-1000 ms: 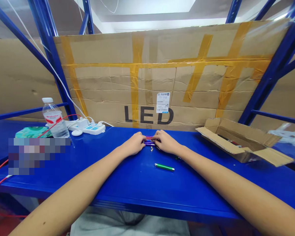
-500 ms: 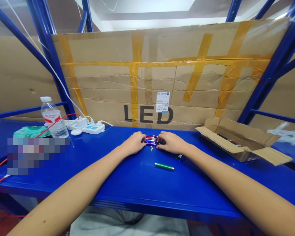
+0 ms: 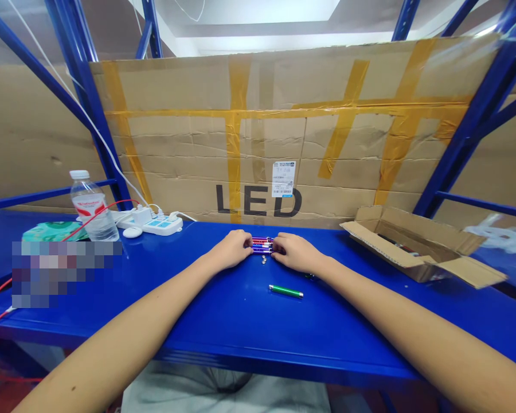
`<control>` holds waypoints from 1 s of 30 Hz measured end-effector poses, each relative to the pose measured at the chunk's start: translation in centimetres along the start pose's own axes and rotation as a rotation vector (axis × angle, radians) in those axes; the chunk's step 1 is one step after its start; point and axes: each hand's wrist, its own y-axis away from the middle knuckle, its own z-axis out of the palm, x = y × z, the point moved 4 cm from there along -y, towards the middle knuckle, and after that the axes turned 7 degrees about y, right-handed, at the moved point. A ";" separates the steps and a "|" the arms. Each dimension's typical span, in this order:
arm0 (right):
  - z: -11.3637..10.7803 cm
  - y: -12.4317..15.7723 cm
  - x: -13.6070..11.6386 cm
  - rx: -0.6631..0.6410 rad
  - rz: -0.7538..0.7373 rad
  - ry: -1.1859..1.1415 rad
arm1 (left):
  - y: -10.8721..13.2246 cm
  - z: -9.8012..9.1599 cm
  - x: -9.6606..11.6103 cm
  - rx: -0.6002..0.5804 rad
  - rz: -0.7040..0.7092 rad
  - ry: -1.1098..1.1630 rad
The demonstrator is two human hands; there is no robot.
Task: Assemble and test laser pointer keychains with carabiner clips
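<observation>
A row of slim purple and red metal tubes, like small penlights [image 3: 262,245], lies side by side on the blue table. My left hand [image 3: 234,248] has its fingers curled against the left ends of the row. At the right ends, my right hand [image 3: 294,250] is closed in the same way, hiding the tips. Just in front of the row are a few tiny silver pieces [image 3: 264,260], perhaps button cells. Closer to me lies a single green penlight [image 3: 286,291], apart from both hands. Something small and dark shows partly under my right wrist.
On the right stands an open cardboard box [image 3: 395,244] with dark slim items inside. To the left are a water bottle [image 3: 93,209], a white power strip [image 3: 157,222] and a green packet [image 3: 51,230]. A large cardboard sheet [image 3: 189,149] rises behind the table.
My right hand has shifted slightly at the row's right ends, and its wrist covers more of the small dark thing below it. Otherwise the row and both hands look nearly unchanged.
</observation>
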 end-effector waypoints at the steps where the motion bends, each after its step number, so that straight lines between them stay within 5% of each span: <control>1: -0.1 0.0 0.0 0.014 0.001 -0.006 | 0.0 -0.3 0.0 -0.001 0.001 -0.003; 7: -1.3 0.1 0.3 0.090 0.031 -0.075 | 0.6 -3.9 -2.0 -0.035 -0.135 -0.131; 14: -3.2 0.9 -1.0 -0.036 0.001 -0.258 | 2.8 -5.7 -5.2 -0.444 -0.506 -0.234; 16: -3.6 1.7 -2.0 -0.214 -0.050 -0.373 | 2.7 -5.6 -4.5 -0.405 -0.420 -0.224; 20: -4.0 3.8 -3.8 -0.455 -0.086 -0.409 | 1.8 -4.7 -1.4 -0.126 -0.090 -0.145; 26: -3.6 4.7 -4.1 -0.508 -0.121 -0.416 | 2.1 -1.8 2.9 -0.119 0.179 0.021; 30: -3.9 3.5 -2.6 -0.370 -0.045 -0.598 | 2.2 -2.0 3.8 -0.085 0.235 0.045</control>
